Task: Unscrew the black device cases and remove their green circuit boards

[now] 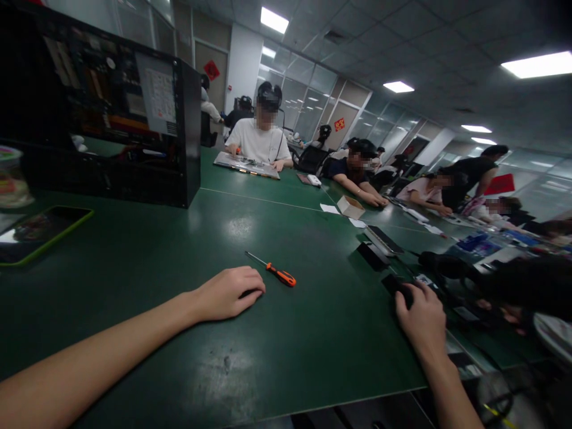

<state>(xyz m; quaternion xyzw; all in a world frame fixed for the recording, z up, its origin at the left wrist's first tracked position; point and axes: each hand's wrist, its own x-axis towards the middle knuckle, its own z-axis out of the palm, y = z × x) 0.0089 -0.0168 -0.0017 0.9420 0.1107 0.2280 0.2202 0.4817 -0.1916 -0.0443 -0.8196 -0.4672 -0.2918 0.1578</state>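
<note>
My left hand (235,293) rests on the green table with its fingers curled in and the thumb below them. Only a dark gap shows between thumb and fingers, and I see nothing held there. Just beyond its fingertips lies a screwdriver (281,274) with an orange and black handle, its shaft pointing up and left. Over at the table's right side, my right hand (423,316) is closed around a small black object (406,294), mostly covered by the fingers. A flat black piece (391,283) lies right by those fingertips.
An open black computer case (190,131) stands at the left, near a phone with a green edge (47,233) and a clear tub (13,179). A small cardboard box (351,207) sits farther back. Black cables and items crowd the right. Several people work around the tables.
</note>
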